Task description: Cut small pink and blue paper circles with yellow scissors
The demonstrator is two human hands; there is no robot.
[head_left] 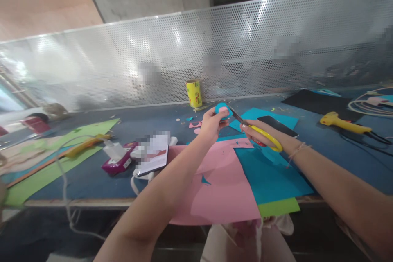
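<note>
My left hand (214, 122) pinches a small rounded blue paper piece (220, 108), raised above the table. Yellow-handled scissors (267, 137) are in my right hand (253, 129), their blades pointing up and left to the edge of the blue piece. Whether the blades are parted is too small to tell. Beneath my hands lie a large pink sheet (221, 184) and a blue sheet (270, 176), with a green sheet (279, 207) showing under the blue one. A blue scrap (205, 180) rests on the pink sheet.
A phone (154, 153) leans beside a purple power socket (118, 161) with white cables. A yellow roll (194, 93) stands by the perforated metal screen (123, 65). At right are a dark phone (276, 126), a yellow glue gun (345, 123) and black paper (316, 102). Green paper (61, 172) lies left.
</note>
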